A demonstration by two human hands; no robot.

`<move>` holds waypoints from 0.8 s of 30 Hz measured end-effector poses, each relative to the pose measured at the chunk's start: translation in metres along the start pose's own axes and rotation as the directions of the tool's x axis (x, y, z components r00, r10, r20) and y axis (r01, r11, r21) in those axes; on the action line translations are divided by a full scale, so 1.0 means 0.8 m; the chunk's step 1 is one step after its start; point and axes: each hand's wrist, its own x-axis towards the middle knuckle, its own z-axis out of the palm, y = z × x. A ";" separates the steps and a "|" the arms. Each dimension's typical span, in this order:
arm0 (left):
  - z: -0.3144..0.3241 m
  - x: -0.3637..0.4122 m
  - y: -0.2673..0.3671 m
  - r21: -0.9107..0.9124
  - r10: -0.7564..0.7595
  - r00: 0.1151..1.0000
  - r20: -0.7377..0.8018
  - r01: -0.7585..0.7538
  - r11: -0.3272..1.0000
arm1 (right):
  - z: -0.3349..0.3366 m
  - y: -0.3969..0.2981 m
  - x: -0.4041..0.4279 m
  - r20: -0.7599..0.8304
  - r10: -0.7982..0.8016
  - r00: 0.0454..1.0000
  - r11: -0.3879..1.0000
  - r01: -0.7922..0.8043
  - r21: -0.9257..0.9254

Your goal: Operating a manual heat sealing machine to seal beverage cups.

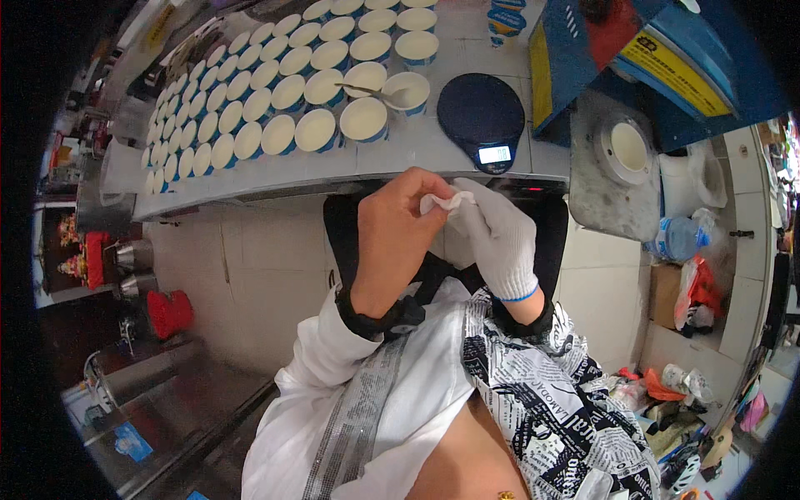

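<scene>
My bare left hand (397, 234) pinches a piece of thin white material (449, 202), perhaps tissue or glove fabric; which it is I cannot tell. My right hand (503, 240) wears a white knit glove with a blue hem, and its fingers meet the same piece in front of my body. Beyond the hands, rows of cups filled with a pale cream substance (364, 119) stand on the counter (287, 190). A metal spoon (375, 92) lies across the cup rims. Right of the cups sits a dark round kitchen scale (481, 119) with a lit display.
A blue machine (675, 69) with yellow labels stands at the right, a round white cup (628, 147) in its metal plate (609, 212). Stacked lids or cups (506, 22) are at the counter's back. Below right are a large water bottle (680, 239) and a cardboard box (665, 294). A dark sink counter (181, 406) lies lower left.
</scene>
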 end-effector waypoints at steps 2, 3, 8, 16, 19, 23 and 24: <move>0.001 -0.005 -0.009 -0.030 0.145 0.981 -0.129 -0.150 0.988 | 0.001 0.004 0.005 -0.067 -0.091 0.994 0.989 0.082 -0.122; 0.004 -0.006 -0.013 -0.033 0.284 0.925 -0.254 -0.301 0.953 | 0.000 0.002 0.007 -0.062 -0.091 0.994 0.989 0.082 -0.125; 0.027 0.004 -0.038 -0.790 0.294 0.953 -0.071 -0.234 0.567 | 0.009 -0.011 0.003 -0.007 0.052 0.999 0.999 -0.052 0.014; 0.035 0.038 -0.065 -0.959 0.226 0.974 -0.006 -0.070 0.276 | 0.020 -0.012 -0.017 0.094 0.037 0.995 0.997 -0.043 0.061; 0.045 0.019 -0.049 -0.773 0.291 0.956 -0.045 -0.218 0.596 | 0.015 -0.005 -0.007 0.101 0.202 0.974 0.948 -0.220 0.229; 0.044 0.002 -0.051 -0.089 0.648 0.761 -0.012 -0.646 0.758 | 0.002 0.002 0.002 0.083 0.381 0.921 0.737 -0.356 0.574; 0.045 0.000 -0.048 -0.032 0.679 0.733 -0.051 -0.680 0.732 | 0.007 0.009 0.001 0.082 0.382 0.920 0.736 -0.357 0.575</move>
